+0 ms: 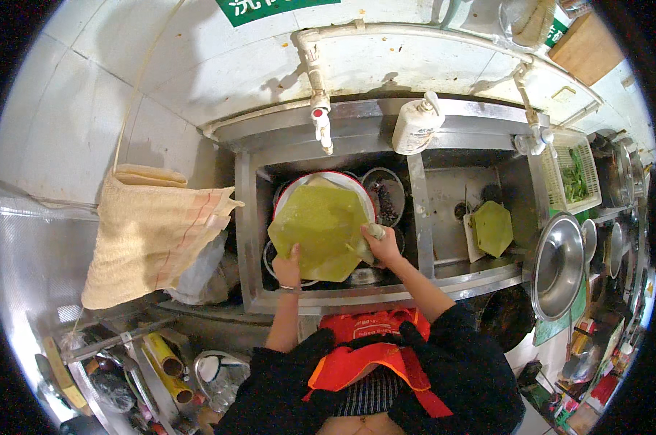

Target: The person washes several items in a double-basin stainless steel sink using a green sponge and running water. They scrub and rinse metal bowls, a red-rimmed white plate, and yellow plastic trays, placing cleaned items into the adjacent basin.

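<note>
My left hand [287,270] grips the lower left edge of a yellow-green hexagonal plate [319,223], thumb on its upper face. The plate is tilted over the left sink basin, above a white enamel basin [367,191] with a red rim. In my right hand [385,247] is a tool with a pale round handle [376,231]. Its blurred, flat head lies against the plate's right side; I cannot tell its exact kind. The plate hides most of the enamel basin. A metal bowl with dark bits [385,198] sits just right of it.
A second hexagonal plate [492,228] leans in the right basin beyond the steel divider [423,217]. A tap [322,130] overhangs the left basin, with a pump bottle [417,125] behind the divider. A steel bowl [560,266] stands right; a cloth sack [154,239] hangs left.
</note>
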Demonstrator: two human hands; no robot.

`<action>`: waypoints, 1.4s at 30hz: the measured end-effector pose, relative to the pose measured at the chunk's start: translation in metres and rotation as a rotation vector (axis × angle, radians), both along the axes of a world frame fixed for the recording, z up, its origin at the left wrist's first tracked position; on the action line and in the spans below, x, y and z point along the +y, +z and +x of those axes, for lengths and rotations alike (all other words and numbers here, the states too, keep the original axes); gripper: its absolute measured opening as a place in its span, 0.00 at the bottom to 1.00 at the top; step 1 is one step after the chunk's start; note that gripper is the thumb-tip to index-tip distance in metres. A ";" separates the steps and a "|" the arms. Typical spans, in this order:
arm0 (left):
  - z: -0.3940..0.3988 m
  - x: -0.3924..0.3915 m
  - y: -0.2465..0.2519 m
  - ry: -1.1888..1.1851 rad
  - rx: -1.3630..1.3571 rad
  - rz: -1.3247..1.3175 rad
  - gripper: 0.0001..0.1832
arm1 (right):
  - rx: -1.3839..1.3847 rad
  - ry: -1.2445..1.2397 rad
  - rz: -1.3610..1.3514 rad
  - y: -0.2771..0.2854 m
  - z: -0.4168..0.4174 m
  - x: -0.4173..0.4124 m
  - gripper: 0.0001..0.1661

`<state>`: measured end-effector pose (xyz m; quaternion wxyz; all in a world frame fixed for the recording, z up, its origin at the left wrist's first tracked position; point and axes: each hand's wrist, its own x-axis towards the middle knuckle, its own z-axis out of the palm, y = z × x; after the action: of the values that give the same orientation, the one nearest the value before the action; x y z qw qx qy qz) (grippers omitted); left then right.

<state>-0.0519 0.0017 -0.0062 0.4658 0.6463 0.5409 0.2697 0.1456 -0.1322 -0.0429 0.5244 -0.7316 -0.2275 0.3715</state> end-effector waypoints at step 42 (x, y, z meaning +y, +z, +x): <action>0.026 -0.022 -0.166 0.381 -0.199 -1.248 0.23 | 0.607 -0.301 0.029 -0.032 0.032 -0.043 0.15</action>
<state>-0.0259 -0.0206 -0.1723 0.7450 0.1200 0.6549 0.0415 0.1775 -0.1753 -0.0754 0.6277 -0.6055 0.0442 0.4873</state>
